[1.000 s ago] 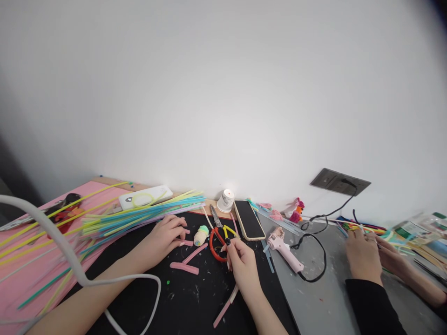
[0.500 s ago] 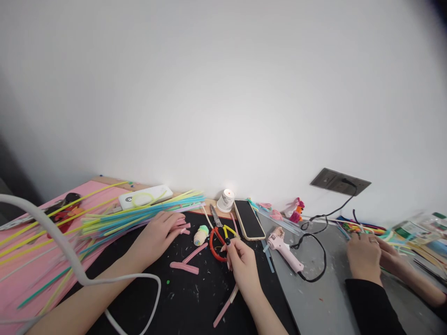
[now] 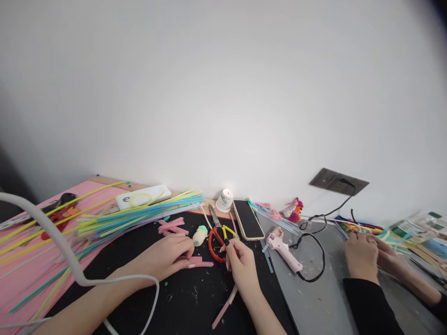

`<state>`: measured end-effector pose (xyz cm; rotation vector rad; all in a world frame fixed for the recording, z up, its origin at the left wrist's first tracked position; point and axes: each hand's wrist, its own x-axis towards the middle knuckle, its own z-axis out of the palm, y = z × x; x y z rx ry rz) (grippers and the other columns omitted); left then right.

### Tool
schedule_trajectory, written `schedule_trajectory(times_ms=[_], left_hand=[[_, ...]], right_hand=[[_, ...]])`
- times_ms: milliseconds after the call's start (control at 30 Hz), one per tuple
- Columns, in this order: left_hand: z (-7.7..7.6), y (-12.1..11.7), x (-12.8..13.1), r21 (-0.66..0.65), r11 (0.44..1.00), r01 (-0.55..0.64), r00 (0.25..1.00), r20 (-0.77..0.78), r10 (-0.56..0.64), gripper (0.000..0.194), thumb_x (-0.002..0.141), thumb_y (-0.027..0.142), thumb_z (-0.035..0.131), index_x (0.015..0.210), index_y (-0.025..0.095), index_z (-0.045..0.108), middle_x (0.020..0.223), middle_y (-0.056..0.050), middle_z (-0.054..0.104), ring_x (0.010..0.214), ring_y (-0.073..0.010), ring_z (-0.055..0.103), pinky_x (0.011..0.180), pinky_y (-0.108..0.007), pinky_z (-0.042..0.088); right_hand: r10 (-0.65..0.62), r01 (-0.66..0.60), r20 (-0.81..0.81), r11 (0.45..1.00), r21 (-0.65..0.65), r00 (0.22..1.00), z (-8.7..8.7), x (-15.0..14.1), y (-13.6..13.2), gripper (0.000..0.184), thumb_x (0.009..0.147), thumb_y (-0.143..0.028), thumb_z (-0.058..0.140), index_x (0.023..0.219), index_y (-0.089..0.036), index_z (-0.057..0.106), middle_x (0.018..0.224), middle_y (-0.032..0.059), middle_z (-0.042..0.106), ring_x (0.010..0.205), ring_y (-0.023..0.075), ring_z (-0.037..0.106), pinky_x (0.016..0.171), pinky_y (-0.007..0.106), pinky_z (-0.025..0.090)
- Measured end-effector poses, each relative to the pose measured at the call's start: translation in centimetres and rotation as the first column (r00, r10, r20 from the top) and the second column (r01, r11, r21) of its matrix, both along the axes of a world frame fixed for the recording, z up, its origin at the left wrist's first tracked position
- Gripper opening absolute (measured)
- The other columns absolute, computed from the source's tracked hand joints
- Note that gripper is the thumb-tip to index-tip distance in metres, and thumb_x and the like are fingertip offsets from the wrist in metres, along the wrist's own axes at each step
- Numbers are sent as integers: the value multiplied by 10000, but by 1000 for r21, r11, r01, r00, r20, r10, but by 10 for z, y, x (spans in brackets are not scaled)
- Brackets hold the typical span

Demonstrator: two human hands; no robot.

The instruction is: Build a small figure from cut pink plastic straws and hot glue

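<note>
My left hand (image 3: 172, 255) is low over the black mat (image 3: 188, 307), fingers closed at the end of short pink pipe cleaner pieces (image 3: 201, 262). Behind it lies a small pile of similar pink pieces (image 3: 172, 226). My right hand (image 3: 240, 260) is pinched beside the red-handled scissors (image 3: 211, 246) and a yellow-handled tool (image 3: 229, 231); what its fingertips hold is unclear. A pale and pink strip (image 3: 223, 311) extends below that wrist. Between the hands and the wall sits a small pastel, rounded figure (image 3: 200, 235).
Long pastel pipe cleaners (image 3: 139, 217) lie at left beside a white device (image 3: 143, 196). A white cable (image 3: 75, 256) loops across my left forearm. A paper cup (image 3: 225, 200), phone (image 3: 248, 219) and pink glue gun (image 3: 284, 251) stand further right. Another person's hands (image 3: 363, 256) work at far right.
My left hand has moved from the pink pile towards me and right, onto the pink pieces in mid-mat. The pile is now uncovered. My right hand has barely moved.
</note>
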<state>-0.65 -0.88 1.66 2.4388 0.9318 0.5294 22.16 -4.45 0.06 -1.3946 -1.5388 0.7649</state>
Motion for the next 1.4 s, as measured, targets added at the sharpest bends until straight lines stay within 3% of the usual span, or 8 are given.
schedule_trajectory(times_ms=[167,300,533,800,967,1133,1300,1400], left_hand=[[-3,-3,3,95,995,-36,999,37,33,155,823,144,546,684,184,489,695,22,552,679,-138,502,622,-227,341],[-10,-6,9,74,997,2,996,87,-9,100,837,170,560,751,188,511,722,18,571,685,-129,530,618,-211,365],[-5,-9,13,-7,1000,-2,989,145,3,32,843,200,563,815,195,548,766,11,610,727,-126,573,664,-206,416],[-1,-7,11,-211,972,-103,938,304,166,50,810,159,536,786,194,562,755,24,665,704,-125,616,691,-227,450],[0,-3,9,-250,947,-199,902,331,277,52,824,209,514,837,191,561,712,24,678,680,-146,630,668,-253,469],[-2,2,6,-247,942,-226,879,365,306,69,815,226,557,865,183,574,856,-13,709,806,-167,654,746,-263,478],[3,-5,11,-281,951,-129,906,356,228,64,815,221,567,865,185,583,792,-2,700,761,-157,648,723,-258,477],[3,-9,16,-297,954,-49,929,336,152,77,823,250,568,850,182,591,692,18,664,660,-138,616,670,-250,464]], right_hand=[[168,-172,-70,983,-66,983,3,-11,-5,55,761,-225,592,793,-180,589,537,-50,478,468,96,423,472,210,322],[290,-287,21,953,-98,957,3,-20,-8,73,780,-175,575,821,-188,634,616,-18,578,512,99,452,509,216,342],[287,-292,-57,949,-121,956,5,-21,-7,157,842,-264,539,790,-165,650,610,6,578,486,90,426,470,209,322],[250,-284,-217,948,-144,944,-3,-17,-3,154,825,-271,547,827,-158,651,600,1,568,450,79,415,434,197,325],[173,-170,83,984,-45,981,3,-14,-3,176,716,-112,602,861,-204,641,718,-4,606,538,107,466,522,227,378],[232,-260,378,965,25,896,9,-14,-5,175,692,-59,606,737,-223,649,770,0,616,768,176,554,703,283,418],[131,-131,159,991,-8,979,5,-17,-4,136,753,-112,568,826,-206,635,717,-5,603,582,127,500,552,238,380],[190,-189,-2,979,-76,982,2,-18,-4,82,803,-194,552,770,-183,626,645,-3,602,530,116,481,517,229,360]])
